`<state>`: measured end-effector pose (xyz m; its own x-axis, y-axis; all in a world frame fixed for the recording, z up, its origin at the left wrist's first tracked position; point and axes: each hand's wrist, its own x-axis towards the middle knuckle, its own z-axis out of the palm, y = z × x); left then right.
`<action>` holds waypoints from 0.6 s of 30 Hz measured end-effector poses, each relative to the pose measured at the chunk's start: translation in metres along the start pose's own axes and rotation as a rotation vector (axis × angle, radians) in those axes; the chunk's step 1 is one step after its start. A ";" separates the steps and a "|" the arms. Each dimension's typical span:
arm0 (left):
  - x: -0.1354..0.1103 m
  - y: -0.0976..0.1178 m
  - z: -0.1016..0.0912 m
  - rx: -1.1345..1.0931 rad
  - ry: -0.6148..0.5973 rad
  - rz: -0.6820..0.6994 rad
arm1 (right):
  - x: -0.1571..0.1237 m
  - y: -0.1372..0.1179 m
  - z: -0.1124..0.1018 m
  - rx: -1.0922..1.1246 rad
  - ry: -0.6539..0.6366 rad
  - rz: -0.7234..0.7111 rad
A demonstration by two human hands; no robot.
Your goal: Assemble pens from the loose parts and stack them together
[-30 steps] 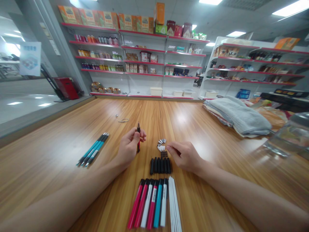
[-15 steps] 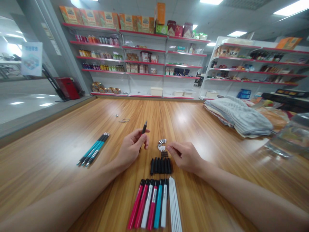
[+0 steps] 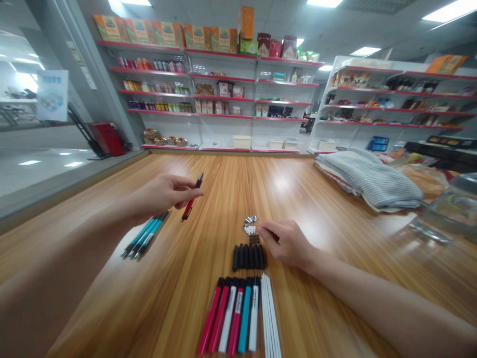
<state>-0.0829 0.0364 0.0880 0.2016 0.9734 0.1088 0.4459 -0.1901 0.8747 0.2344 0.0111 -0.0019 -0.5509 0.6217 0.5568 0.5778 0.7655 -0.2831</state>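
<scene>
My left hand holds a red pen with a black tip, pinched between thumb and fingers, above the table just right of a bundle of teal pens. My right hand rests on the wooden table, fingers pinched beside a small cluster of silver and white pen parts. What the fingers hold is too small to name. In front of it lie a row of black caps, several red, white and teal pen barrels and white refill tubes.
A stack of folded striped cloth lies at the right, with a clear plastic container beyond it. A small metal ring lies further back on the table. Store shelves line the far wall.
My left hand has swung left and up with the red pen, from beside the small parts to over the teal pens. My right hand has stayed in place.
</scene>
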 end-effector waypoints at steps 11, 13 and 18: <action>-0.010 -0.005 -0.006 0.372 -0.302 -0.066 | 0.000 0.000 -0.001 -0.006 0.000 -0.015; -0.009 -0.008 -0.004 0.453 -0.267 -0.075 | 0.000 0.000 -0.001 -0.015 -0.005 -0.011; -0.008 -0.011 -0.004 0.574 -0.236 -0.151 | -0.001 0.000 -0.001 -0.019 -0.020 -0.001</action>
<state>-0.0932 0.0310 0.0800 0.2576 0.9530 -0.1597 0.8672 -0.1551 0.4731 0.2354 0.0105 -0.0017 -0.5634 0.6246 0.5408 0.5885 0.7628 -0.2679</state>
